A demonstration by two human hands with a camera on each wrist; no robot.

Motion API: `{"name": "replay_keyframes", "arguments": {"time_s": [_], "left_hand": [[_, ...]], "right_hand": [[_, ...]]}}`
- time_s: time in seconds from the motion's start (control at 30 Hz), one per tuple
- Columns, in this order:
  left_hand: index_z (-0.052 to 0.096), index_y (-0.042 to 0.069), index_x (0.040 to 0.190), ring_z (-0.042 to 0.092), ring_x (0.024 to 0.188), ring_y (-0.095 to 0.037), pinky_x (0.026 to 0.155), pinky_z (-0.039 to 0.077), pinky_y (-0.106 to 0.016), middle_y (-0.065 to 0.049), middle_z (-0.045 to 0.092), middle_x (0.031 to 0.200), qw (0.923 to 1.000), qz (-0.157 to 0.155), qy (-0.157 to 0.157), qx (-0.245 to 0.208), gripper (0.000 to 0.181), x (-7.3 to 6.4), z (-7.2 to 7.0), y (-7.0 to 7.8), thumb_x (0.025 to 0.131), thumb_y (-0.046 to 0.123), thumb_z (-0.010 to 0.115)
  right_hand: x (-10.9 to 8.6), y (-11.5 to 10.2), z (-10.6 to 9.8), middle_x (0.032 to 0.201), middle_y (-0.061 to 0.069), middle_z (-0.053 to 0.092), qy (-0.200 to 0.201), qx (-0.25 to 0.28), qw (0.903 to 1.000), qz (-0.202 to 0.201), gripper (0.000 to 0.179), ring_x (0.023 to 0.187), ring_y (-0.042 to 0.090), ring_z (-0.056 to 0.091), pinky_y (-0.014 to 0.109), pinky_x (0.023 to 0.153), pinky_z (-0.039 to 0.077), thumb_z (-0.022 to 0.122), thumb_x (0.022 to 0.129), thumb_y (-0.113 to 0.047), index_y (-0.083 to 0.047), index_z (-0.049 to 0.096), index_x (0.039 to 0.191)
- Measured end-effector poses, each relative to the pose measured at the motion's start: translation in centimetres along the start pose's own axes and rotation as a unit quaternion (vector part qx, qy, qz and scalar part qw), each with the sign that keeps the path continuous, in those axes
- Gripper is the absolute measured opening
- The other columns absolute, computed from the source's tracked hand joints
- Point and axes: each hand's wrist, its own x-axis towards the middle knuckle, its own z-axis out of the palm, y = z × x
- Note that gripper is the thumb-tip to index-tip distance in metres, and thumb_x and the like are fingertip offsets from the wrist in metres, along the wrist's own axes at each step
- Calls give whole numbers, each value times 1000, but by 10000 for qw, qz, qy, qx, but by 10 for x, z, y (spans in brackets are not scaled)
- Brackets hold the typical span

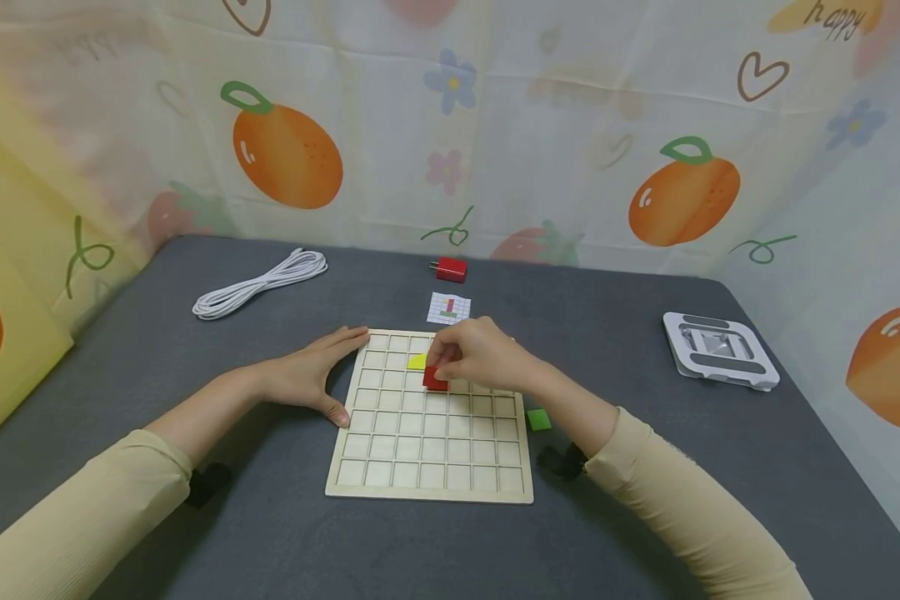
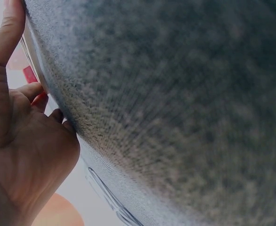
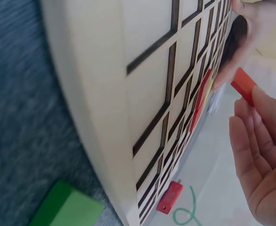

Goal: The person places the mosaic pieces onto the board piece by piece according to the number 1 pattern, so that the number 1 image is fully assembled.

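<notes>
A wooden grid board lies on the dark table. My left hand rests along its left edge, thumb and fingers spread, fingertips touching the far left corner. Over the board's upper middle, my right hand pinches a small red tile between thumb and fingers; the right wrist view shows it raised off the grid. Another red piece lies on the grid, beside a yellow tile. My right hand hides some of the upper squares. A green tile lies on the table just right of the board.
Behind the board lie a small printed pattern card and a red plug adapter. A coiled white cable is at the back left. On the right sits a white and grey flat device. A fruit-printed curtain encloses the table.
</notes>
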Motion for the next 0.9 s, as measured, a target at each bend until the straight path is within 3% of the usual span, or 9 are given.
{"name": "replay_keyframes", "arguments": {"time_s": [0.33, 0.9], "left_hand": [[14, 4, 158, -2, 154, -47, 117, 12, -70, -16, 5, 168, 10000, 10, 18, 10, 127, 0, 1, -1, 65, 45, 90], [14, 2, 158, -3, 154, -47, 118, 10, -69, -17, 6, 167, 10000, 74, 34, -58, 128, 1, 1, -2, 64, 45, 90]], "right_hand": [[5, -2, 6, 75, -1, 73, -229, -120, 9986, 463, 8, 69, 7, 63, 21, 68, 50, 74, 84, -5, -12, 75, 88], [7, -1, 13, 78, -1, 75, -571, -435, 9964, 460, 8, 70, 5, 65, 20, 68, 51, 78, 80, -5, -12, 77, 84]]}}
